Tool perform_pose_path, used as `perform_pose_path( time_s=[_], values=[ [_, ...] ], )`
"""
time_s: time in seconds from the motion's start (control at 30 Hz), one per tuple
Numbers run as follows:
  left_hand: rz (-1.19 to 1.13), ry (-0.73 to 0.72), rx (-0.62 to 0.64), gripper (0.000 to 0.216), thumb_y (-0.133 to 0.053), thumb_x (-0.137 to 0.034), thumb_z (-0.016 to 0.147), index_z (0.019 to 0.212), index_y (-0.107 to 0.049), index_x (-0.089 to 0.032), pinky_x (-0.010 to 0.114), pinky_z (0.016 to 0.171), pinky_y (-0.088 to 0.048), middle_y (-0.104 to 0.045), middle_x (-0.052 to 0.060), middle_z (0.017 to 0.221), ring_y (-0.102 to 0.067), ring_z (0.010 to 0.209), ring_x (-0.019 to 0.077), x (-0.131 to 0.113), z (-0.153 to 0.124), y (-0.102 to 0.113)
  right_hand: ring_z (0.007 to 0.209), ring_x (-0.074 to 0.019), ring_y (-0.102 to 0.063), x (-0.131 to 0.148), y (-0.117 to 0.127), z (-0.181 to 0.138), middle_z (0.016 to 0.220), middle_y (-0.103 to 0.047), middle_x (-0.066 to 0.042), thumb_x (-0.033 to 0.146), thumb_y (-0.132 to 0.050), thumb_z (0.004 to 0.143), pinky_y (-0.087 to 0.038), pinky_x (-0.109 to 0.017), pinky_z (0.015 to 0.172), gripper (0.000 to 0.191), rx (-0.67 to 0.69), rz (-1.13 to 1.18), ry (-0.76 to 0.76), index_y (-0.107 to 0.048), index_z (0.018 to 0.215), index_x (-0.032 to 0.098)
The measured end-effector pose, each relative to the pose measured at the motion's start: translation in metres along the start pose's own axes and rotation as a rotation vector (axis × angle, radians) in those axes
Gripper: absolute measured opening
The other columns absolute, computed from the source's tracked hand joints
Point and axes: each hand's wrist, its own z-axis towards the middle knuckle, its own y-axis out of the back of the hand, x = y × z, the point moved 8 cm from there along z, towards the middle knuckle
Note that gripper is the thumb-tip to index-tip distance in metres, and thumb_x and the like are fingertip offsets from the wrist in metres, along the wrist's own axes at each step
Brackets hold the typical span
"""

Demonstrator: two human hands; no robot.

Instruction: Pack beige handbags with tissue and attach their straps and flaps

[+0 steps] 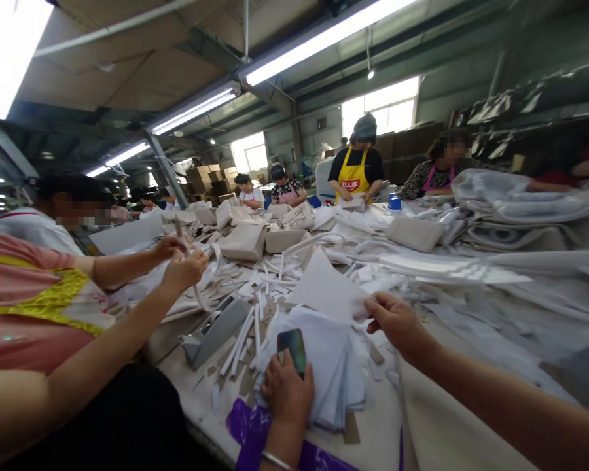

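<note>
My left hand (285,391) is closed around a dark phone (292,348) and rests on a stack of white fabric sheets (328,366) at the table's near edge. My right hand (391,318) pinches the corner of a white fabric piece (326,288) that lifts up from the stack. A purple plastic bag (252,428) lies under my left wrist, which wears a thin bracelet.
A co-worker in a pink apron (34,307) sits close on the left, their hands (181,261) working a white strap. A grey tape dispenser (216,330) and loose white strips (255,294) lie between us. Folded bags (245,241) and fabric piles (520,216) cover the long table; other workers sit far back.
</note>
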Motion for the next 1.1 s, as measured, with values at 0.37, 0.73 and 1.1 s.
perform_pose_path(
  time_s=[0.37, 0.73, 1.1],
  values=[
    [-0.412, -0.695, -0.325, 0.062, -0.063, -0.035, 0.089, 0.145, -0.044, -0.017, 0.055, 0.105, -0.049, -0.051, 0.019, 0.136, -0.051, 0.128, 0.0357, -0.092, -0.03, 0.106, 0.076, -0.0192, -0.064, 0.058, 0.115, -0.102, 0.088, -0.07, -0.006, 0.032, -0.046, 0.099, -0.045, -0.031, 0.07, 0.021, 0.187, -1.035, 0.508, -0.06, 0.089, 0.02],
    [-0.492, -1.4, 0.003, 0.027, -0.061, -0.019, 0.093, 0.113, -0.07, -0.035, 0.053, 0.122, -0.019, -0.075, -0.001, 0.107, -0.057, 0.126, 0.0237, -0.236, -0.114, 0.089, 0.077, -0.0237, -0.069, 0.03, 0.103, -0.172, 0.084, -0.073, -0.009, 0.024, -0.05, 0.091, -0.045, -0.033, 0.07, 0.017, 0.151, -1.118, 0.178, -0.066, 0.089, 0.017],
    [-0.397, -1.223, 0.572, 0.036, -0.046, -0.004, 0.081, 0.088, -0.072, -0.028, 0.044, 0.122, -0.02, -0.078, -0.001, 0.105, -0.06, 0.127, 0.0191, -0.267, -0.076, 0.066, 0.104, -0.032, -0.066, -0.003, 0.189, -0.153, 0.106, -0.074, -0.014, 0.007, -0.057, 0.065, -0.046, -0.045, 0.093, 0.04, 0.477, -1.184, 0.242, -0.074, 0.101, 0.017]
  ],
)
